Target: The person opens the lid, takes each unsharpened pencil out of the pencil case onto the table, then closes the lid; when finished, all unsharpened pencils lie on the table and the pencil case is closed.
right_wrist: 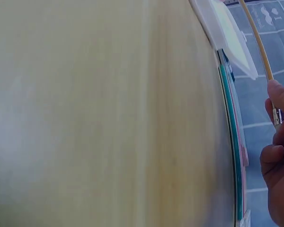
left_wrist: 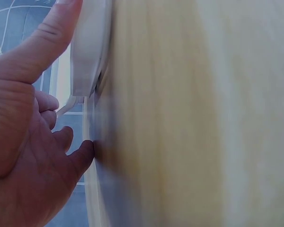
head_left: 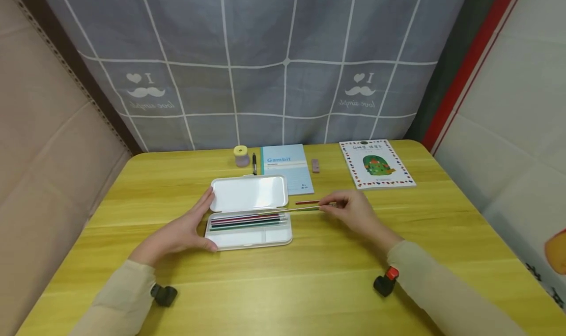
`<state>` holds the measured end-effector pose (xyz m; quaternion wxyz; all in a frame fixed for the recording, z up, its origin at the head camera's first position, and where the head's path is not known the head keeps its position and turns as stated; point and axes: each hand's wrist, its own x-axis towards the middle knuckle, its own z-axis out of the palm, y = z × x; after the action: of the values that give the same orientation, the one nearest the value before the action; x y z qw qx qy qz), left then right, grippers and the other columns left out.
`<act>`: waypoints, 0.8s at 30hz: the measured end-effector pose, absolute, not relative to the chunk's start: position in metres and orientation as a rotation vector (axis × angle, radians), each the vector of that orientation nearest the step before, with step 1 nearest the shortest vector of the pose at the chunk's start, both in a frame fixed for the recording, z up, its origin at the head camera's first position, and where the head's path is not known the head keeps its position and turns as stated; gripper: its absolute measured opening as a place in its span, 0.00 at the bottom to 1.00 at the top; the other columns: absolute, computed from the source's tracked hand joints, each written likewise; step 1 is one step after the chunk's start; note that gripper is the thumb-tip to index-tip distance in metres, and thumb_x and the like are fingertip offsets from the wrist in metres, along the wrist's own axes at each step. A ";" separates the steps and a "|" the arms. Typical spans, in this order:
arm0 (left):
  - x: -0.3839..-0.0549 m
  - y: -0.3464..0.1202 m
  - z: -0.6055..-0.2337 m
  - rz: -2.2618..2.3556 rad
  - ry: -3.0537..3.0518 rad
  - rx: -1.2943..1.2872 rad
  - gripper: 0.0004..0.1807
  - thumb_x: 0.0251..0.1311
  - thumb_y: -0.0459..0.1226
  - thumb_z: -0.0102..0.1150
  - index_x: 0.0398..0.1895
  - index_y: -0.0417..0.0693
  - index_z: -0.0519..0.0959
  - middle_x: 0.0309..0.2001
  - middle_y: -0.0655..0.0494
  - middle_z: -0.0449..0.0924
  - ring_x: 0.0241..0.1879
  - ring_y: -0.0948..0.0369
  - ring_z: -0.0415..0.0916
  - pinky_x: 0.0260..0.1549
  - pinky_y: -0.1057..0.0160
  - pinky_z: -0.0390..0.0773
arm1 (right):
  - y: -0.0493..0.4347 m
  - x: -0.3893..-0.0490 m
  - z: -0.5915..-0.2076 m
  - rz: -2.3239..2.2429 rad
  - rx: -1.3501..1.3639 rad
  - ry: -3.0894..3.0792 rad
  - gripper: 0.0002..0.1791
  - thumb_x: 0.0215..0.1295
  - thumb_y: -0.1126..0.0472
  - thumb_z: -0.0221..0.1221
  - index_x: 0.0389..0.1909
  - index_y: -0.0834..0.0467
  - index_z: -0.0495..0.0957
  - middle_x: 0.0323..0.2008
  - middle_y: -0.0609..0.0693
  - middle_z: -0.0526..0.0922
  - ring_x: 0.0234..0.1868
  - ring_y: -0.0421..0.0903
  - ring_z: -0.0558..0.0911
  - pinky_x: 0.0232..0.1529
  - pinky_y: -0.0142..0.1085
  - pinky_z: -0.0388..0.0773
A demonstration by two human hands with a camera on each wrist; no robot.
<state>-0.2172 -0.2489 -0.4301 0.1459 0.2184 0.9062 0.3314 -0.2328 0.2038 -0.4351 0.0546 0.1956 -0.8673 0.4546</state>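
Observation:
A white pencil case lies with its lid folded back. Several dark, red and green pencils lie side by side in its rear part. At its left end, my left hand rests with the thumb at the front corner and the fingers spread along the lid's edge. My right hand pinches a yellow pencil near its metal-banded end, the other end reaching over the case. Beneath that hand a red pencil lies on the table, partly hidden by the fingers.
Behind the case lie a blue notebook, a black pen and a small yellow-topped container. An eraser lies right of the notebook. A white picture-covered book sits at the back right of the wooden table, near the grey curtain.

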 end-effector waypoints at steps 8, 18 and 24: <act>-0.217 -0.248 -0.429 0.972 2.593 0.635 0.80 0.43 0.51 0.84 0.85 0.43 0.30 0.84 0.50 0.18 0.82 0.38 0.27 0.75 0.32 0.43 | 0.233 -0.229 -0.438 1.238 0.483 -2.679 0.05 0.64 0.61 0.73 0.39 0.52 0.93 0.37 0.46 0.90 0.28 0.42 0.76 0.28 0.31 0.74; -0.218 -0.249 -0.428 0.969 2.597 0.632 0.80 0.43 0.51 0.84 0.85 0.43 0.30 0.84 0.49 0.18 0.81 0.37 0.28 0.75 0.32 0.43 | 0.253 -0.225 -0.445 1.136 0.366 -2.744 0.04 0.63 0.60 0.74 0.38 0.52 0.93 0.36 0.47 0.90 0.30 0.41 0.77 0.31 0.31 0.74; -0.217 -0.248 -0.427 0.972 2.595 0.625 0.80 0.43 0.51 0.84 0.85 0.43 0.31 0.84 0.49 0.18 0.82 0.38 0.27 0.75 0.32 0.42 | 0.260 -0.223 -0.443 1.071 0.307 -2.794 0.05 0.64 0.59 0.73 0.39 0.53 0.93 0.36 0.48 0.90 0.30 0.43 0.76 0.31 0.32 0.73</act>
<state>-0.2174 -0.2479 -0.4267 0.1498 0.2177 0.9032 0.3383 -0.2232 0.2601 -0.4433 0.0665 0.1017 -0.9268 0.3553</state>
